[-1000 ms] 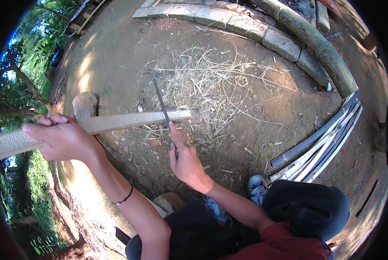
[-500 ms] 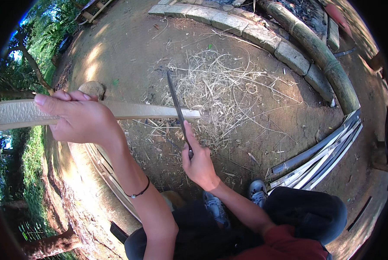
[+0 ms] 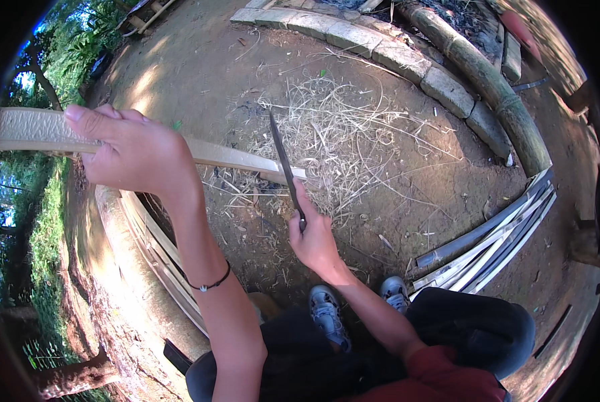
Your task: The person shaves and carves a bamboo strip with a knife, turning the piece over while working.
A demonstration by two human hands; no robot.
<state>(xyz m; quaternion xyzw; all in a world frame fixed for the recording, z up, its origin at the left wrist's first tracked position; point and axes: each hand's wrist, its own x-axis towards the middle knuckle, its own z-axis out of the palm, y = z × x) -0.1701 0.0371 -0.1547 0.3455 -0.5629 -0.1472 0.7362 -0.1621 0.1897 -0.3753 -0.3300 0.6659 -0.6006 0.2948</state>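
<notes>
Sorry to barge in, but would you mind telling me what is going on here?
A person is crouched on bare dirt, working a long pale bamboo strip with a knife. The left hand grips the strip near its wide end and holds it off the ground. The right hand holds the knife by its handle, with the blade across the strip near its narrow end. A heap of dry shavings lies on the ground beyond the blade, and a bundle of split strips lies to the right.
</notes>
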